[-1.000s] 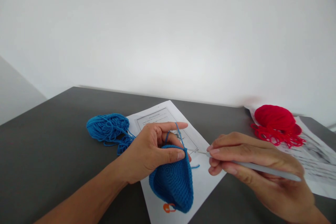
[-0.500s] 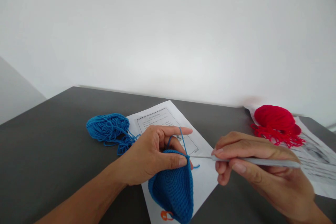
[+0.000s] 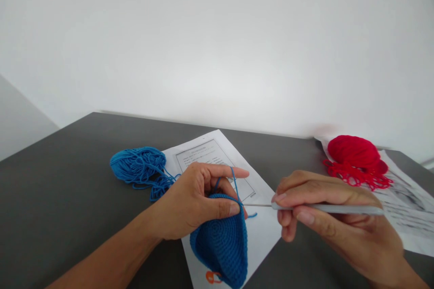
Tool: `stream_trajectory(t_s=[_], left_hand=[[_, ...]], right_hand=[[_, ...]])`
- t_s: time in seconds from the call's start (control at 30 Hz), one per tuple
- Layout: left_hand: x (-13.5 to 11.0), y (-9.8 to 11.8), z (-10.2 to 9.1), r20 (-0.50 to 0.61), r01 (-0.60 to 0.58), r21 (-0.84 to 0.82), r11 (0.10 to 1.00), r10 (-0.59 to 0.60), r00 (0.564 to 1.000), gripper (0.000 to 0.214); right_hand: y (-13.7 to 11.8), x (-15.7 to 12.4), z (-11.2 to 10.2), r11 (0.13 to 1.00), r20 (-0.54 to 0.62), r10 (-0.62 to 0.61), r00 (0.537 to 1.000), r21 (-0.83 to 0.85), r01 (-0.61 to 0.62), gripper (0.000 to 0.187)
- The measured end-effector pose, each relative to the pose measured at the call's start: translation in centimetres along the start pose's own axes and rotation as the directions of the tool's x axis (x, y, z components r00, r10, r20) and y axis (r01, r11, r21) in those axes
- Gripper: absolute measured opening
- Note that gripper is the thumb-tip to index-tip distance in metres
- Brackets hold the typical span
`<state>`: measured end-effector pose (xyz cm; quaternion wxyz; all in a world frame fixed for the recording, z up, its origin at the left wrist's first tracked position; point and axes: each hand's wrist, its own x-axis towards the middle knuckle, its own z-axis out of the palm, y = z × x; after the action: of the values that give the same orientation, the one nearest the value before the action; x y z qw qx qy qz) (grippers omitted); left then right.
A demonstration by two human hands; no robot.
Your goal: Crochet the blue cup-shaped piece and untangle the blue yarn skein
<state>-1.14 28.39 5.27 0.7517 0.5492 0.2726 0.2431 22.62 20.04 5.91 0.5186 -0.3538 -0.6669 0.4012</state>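
My left hand (image 3: 203, 198) pinches the upper edge of a blue crocheted piece (image 3: 222, 244), a cupped round of tight stitches. Blue working yarn (image 3: 235, 183) loops over its stretched index finger and runs down to the edge. My right hand (image 3: 325, 216) is closed around a crochet hook (image 3: 342, 209) with a grey handle, held like a pen. The thin metal shaft points left and meets the edge stitches beside my left thumb; its tip is hidden there. An orange stitch marker (image 3: 210, 277) hangs at the lower edge of the piece. A short yarn tail pokes out right of the edge.
A blue yarn skein (image 3: 137, 165) lies on the dark table (image 3: 68, 198) at left, its strands leading to my left hand. Under the work is a printed sheet (image 3: 203, 144). Red yarn (image 3: 354, 156) rests on more papers (image 3: 407, 221) at right. A white wall stands behind.
The hook and my right hand have shifted very slightly left and down, with the shaft still at the edge stitches. My left hand keeps its grip almost unmoved.
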Motion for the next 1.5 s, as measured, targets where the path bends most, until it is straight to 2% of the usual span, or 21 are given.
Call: stream_trajectory(t_s=[0.23, 0.37, 0.47, 0.6, 0.73, 0.83, 1.1, 1.27, 1.5], left_hand=[[-0.1, 0.0, 0.0, -0.015, 0.005, 0.000, 1.000, -0.005, 1.000, 0.057], [0.1, -0.1, 0.2, -0.060, -0.043, 0.017, 0.999, 0.044, 0.997, 0.055], [0.2, -0.6, 0.7, -0.170, -0.100, -0.009, 0.995, 0.097, 0.981, 0.052], [0.3, -1.4, 1.4, -0.296, -0.123, -0.082, 0.989, 0.094, 0.951, 0.050], [0.4, -1.8, 1.8, -0.325, -0.110, -0.135, 0.985, 0.061, 0.944, 0.058], [0.2, -1.6, 2.0, -0.318, -0.083, -0.191, 0.978, 0.019, 0.948, 0.068], [-0.1, -1.5, 2.0, -0.297, -0.052, -0.290, 0.956, -0.038, 0.954, 0.089], [-0.1, -1.4, 2.1, -0.290, -0.040, -0.288, 0.957, -0.047, 0.956, 0.094], [-0.2, -1.3, 2.3, -0.307, -0.002, -0.249, 0.969, -0.077, 0.949, 0.100]], right_hand=[[1.4, -0.4, 0.1, 0.974, -0.024, 0.113, 0.993, 0.202, -0.106, 0.017], [2.1, -0.1, 1.5, 0.944, -0.088, 0.165, 0.982, 0.303, -0.131, 0.014], [2.8, 0.2, 3.4, 0.924, -0.203, 0.201, 0.958, 0.365, -0.117, 0.012], [3.6, 0.3, 5.1, 0.916, -0.338, 0.234, 0.912, 0.391, -0.090, 0.014], [3.7, 0.5, 5.4, 0.908, -0.402, 0.270, 0.875, 0.410, -0.091, 0.014], [3.6, 0.5, 5.5, 0.889, -0.401, 0.302, 0.865, 0.445, -0.105, 0.014], [3.4, 0.5, 5.5, 0.886, -0.376, 0.317, 0.871, 0.446, -0.130, 0.016], [3.4, 0.6, 5.1, 0.913, -0.363, 0.277, 0.890, 0.387, -0.126, 0.015], [3.3, 0.3, 3.7, 0.969, -0.294, 0.163, 0.942, 0.226, -0.097, 0.012]])
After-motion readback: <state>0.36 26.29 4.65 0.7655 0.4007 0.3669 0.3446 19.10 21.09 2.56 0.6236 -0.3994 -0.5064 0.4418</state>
